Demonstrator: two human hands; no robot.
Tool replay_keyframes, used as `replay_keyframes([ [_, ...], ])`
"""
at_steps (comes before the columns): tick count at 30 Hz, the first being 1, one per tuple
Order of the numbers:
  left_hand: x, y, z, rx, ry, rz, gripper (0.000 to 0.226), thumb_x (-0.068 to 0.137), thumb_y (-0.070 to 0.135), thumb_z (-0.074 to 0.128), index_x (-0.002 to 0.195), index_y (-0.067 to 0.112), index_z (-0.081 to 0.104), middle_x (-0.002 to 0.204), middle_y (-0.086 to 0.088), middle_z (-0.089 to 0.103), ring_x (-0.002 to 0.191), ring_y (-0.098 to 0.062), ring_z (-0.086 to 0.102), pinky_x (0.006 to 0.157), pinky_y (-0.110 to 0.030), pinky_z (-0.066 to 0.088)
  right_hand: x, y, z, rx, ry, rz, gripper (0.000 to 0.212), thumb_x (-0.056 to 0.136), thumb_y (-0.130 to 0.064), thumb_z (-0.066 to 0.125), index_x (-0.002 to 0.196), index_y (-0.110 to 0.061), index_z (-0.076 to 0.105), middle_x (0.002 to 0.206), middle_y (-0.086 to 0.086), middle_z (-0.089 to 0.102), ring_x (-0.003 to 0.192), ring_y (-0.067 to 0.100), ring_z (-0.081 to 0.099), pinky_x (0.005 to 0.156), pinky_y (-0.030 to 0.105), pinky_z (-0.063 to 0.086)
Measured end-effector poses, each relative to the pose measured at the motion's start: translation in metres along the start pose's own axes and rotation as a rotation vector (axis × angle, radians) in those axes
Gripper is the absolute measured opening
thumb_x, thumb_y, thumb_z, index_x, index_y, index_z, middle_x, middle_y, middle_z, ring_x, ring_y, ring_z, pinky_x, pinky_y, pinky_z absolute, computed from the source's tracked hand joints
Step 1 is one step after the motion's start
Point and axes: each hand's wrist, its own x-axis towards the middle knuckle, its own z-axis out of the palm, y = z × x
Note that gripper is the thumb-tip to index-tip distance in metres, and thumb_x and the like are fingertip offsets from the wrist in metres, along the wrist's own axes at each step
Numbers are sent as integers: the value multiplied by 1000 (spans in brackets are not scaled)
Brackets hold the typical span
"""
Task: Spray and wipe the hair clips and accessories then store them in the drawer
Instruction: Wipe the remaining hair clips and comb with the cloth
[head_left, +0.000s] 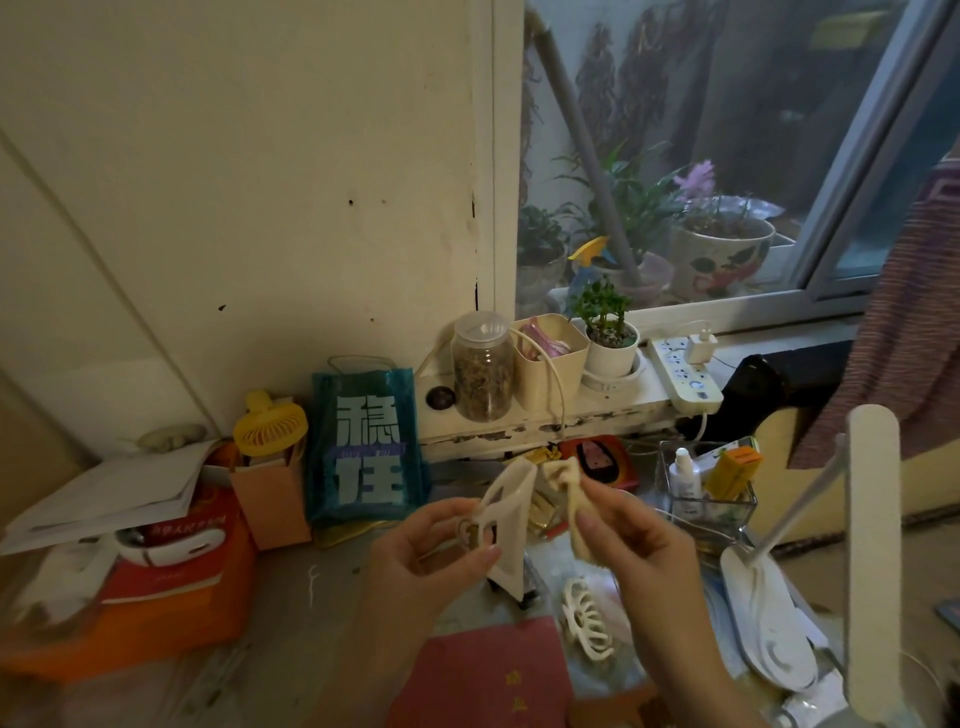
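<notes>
My left hand (436, 545) grips a large cream hair clip (506, 519) and holds it upright above the desk. My right hand (623, 535) pinches a bunched cream cloth (569, 486), and the cloth's top end sits against the upper tip of that clip. A second white claw clip (587, 618) lies on the desk below my hands. A small white spray bottle (684, 480) stands in a clear box (727, 512) to the right. No drawer is visible.
A blue-green gift bag (363, 447), a yellow mini fan (270, 423) and an orange box (156, 597) crowd the left. A white desk lamp (872, 545) rises at the right. A jar (482, 366), plant pot (610, 345) and power strip (685, 371) line the sill. A red booklet (488, 675) lies near me.
</notes>
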Motion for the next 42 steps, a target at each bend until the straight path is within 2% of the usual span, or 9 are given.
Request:
replay_keyframes([
  [4, 0, 2, -1, -35, -125, -47, 32, 60, 10, 74, 92, 16, 73, 92, -4, 75, 82, -18, 71, 62, -21, 55, 12, -14, -7, 64, -92, 52, 31, 80, -3, 63, 109, -13, 66, 97, 1, 74, 92, 13, 69, 69, 17, 54],
  [10, 0, -1, -3, -120, -155, -80, 29, 56, 8, 72, 81, 23, 77, 92, -6, 75, 82, -20, 71, 68, -30, 58, 12, -8, -4, 109, -362, 159, 43, 68, -17, 73, 109, -9, 67, 99, 12, 73, 94, 23, 69, 75, 23, 54],
  [13, 0, -1, -6, -114, -159, -93, 30, 60, 6, 72, 84, 22, 77, 93, -2, 74, 86, -22, 71, 74, -35, 58, 11, -5, 0, 136, -344, 143, 38, 65, -10, 74, 103, -11, 70, 93, 12, 74, 89, 23, 70, 71, 22, 54],
  [21, 1, 0, -10, -86, -223, -152, 46, 57, 1, 73, 101, 15, 73, 96, -4, 74, 81, -20, 72, 63, -24, 56, 11, -9, -1, 80, -376, 99, 28, 63, -1, 73, 88, -14, 75, 89, 12, 74, 84, 21, 71, 71, 22, 54],
  [25, 0, -2, -9, -19, -196, -157, 51, 55, 8, 73, 104, 21, 69, 93, 8, 74, 81, -12, 72, 63, -19, 54, 8, -8, -2, 31, -370, 49, 27, 66, -3, 77, 92, -11, 73, 88, 14, 73, 85, 25, 70, 71, 24, 54],
  [28, 2, -6, -10, 48, -163, -204, 57, 50, 20, 78, 105, 32, 69, 99, 9, 73, 91, -12, 70, 75, -28, 57, 5, -7, -2, 11, -334, 23, 29, 64, -6, 76, 94, -8, 72, 87, 14, 73, 84, 26, 70, 70, 23, 54],
  [31, 4, -8, -10, 58, -155, -320, 55, 51, 27, 78, 105, 23, 69, 93, 4, 75, 91, -16, 70, 82, -35, 57, 3, -9, -3, -30, -300, -9, 35, 62, -6, 79, 97, -6, 70, 85, 10, 73, 80, 20, 70, 68, 21, 53],
  [37, 12, -9, -5, 69, -222, -558, 59, 70, 54, 58, 104, 6, 64, 89, -12, 75, 80, -21, 73, 66, -30, 57, -1, -13, -2, -116, -343, -76, 36, 64, 4, 78, 90, -21, 74, 66, -3, 67, 57, 4, 57, 55, 14, 45],
  [42, 19, -13, -6, 91, -257, -664, 65, 74, 58, 59, 108, 3, 66, 95, -12, 74, 81, -19, 72, 74, -31, 57, -4, -11, -4, -215, -419, -93, 41, 58, -14, 82, 90, -39, 73, 75, -9, 69, 64, 3, 59, 60, 15, 48],
])
